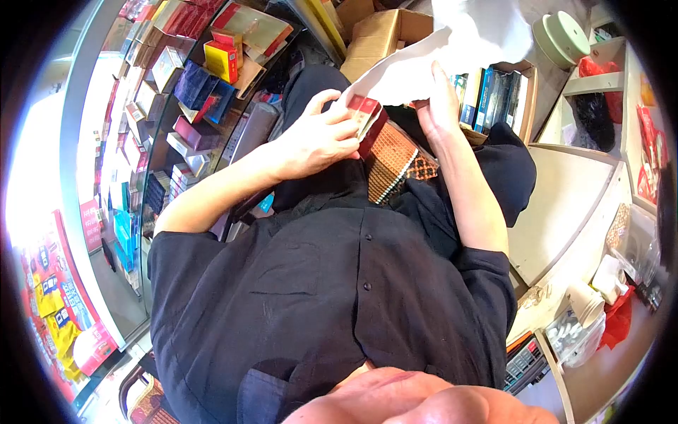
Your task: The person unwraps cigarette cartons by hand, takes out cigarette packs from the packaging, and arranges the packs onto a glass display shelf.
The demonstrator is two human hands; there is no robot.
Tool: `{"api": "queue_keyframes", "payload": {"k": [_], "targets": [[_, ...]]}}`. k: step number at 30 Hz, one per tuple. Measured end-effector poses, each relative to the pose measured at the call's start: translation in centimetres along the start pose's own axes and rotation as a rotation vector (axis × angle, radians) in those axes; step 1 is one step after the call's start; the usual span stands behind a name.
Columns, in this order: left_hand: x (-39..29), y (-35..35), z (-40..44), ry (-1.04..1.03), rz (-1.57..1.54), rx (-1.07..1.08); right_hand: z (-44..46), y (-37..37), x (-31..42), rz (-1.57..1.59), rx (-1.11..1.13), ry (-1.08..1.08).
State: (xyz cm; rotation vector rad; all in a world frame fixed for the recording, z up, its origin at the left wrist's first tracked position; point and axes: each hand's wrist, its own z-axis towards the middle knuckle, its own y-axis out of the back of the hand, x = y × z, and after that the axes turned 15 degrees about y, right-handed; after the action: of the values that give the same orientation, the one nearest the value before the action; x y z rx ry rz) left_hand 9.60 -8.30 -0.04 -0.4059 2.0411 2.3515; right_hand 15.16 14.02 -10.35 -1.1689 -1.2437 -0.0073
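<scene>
My left hand (318,138) is closed around a small red-and-white packet (364,113) above my lap. Its exact kind does not show. The near left end of a large white sheet of paper (399,74) meets the fingers of this hand. My right hand (439,106) pinches the lower edge of the same sheet, with the thumb underneath and the fingers partly hidden by the paper. Towards the upper right the sheet spreads out and is washed out by bright light. Below the hands, between my legs, lies an orange-brown woven bead mat (395,159).
At left, a glass display case (152,169) holds many small boxes. An open cardboard box (374,42) stands ahead, with a box of upright books or cases (491,99) right of it. A pale green round object (560,37) and a shelf unit (597,83) stand at right.
</scene>
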Motion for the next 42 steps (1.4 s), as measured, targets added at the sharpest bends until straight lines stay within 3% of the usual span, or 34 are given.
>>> {"api": "queue_keyframes", "payload": {"k": [3,5,6,9,13,15,18,20,21,23,24,25,27,28,29,34,37,39,41,42], "targets": [[0.2,-0.3,-0.8,-0.044,0.055,-0.016,-0.5,0.5,-2.9,0.07,-0.012,-0.146],[0.3,-0.5,-1.5,-0.054,0.028,0.105,-1.3,0.0,-4.4,-0.196,0.229,-0.197],[0.4,-0.5,-1.7,-0.047,0.038,0.127,-2.2,-0.7,-4.4,-0.279,0.242,-0.204],[0.5,-0.3,-1.9,-0.071,0.046,0.113,-3.6,-1.5,-4.4,-0.198,0.431,-0.255],[0.7,-0.6,-2.7,-0.071,0.021,0.191,-3.3,-0.6,-5.8,-0.016,0.347,-0.371],[0.6,-0.5,-2.9,-0.062,0.006,0.071,-3.4,-0.6,-5.4,0.027,0.216,-0.343],[0.9,-0.1,-2.7,-0.033,0.042,0.059,-2.6,0.3,-5.9,0.067,0.168,-0.378],[1.2,-0.1,-2.6,0.046,0.055,0.065,-2.4,0.6,-5.4,0.023,0.183,-0.256],[1.4,0.0,-2.7,0.153,0.136,0.13,-2.4,0.4,-5.1,-0.167,0.136,-0.168],[1.8,-0.6,-2.4,0.371,0.148,0.211,-2.5,-0.2,-2.7,-0.188,0.261,-0.046],[1.9,-0.9,-2.1,0.371,0.154,0.212,-2.9,-1.3,-2.1,-0.204,0.1,-0.004],[1.9,-1.3,-1.6,0.434,0.024,0.215,-3.2,-1.3,-1.5,-0.19,0.168,0.064],[1.6,-1.5,-0.3,0.489,-0.107,0.215,-2.1,1.1,-3.7,-0.403,0.245,0.149],[1.4,-1.1,0.4,0.462,0.0,0.182,-3.0,2.6,-2.8,-1.007,0.442,0.649],[1.4,-0.8,1.0,0.434,0.108,0.15,-3.4,2.5,-2.0,-1.024,0.523,0.517],[2.6,-2.8,2.0,0.48,-0.116,0.093,-0.3,8.0,-9.3,-0.6,0.533,0.401],[3.1,-4.5,2.2,0.574,-0.369,0.113,0.0,8.4,-10.3,-0.451,0.556,0.286],[3.0,-4.1,2.7,0.599,-0.319,0.183,-1.1,6.9,-8.7,-0.404,0.504,0.204],[3.1,-3.9,2.9,0.672,-0.434,0.293,-1.8,3.4,-6.4,0.157,0.415,0.259],[3.1,-3.9,2.9,0.673,-0.434,0.292,-1.9,2.9,-6.0,0.141,0.357,0.239]]}}
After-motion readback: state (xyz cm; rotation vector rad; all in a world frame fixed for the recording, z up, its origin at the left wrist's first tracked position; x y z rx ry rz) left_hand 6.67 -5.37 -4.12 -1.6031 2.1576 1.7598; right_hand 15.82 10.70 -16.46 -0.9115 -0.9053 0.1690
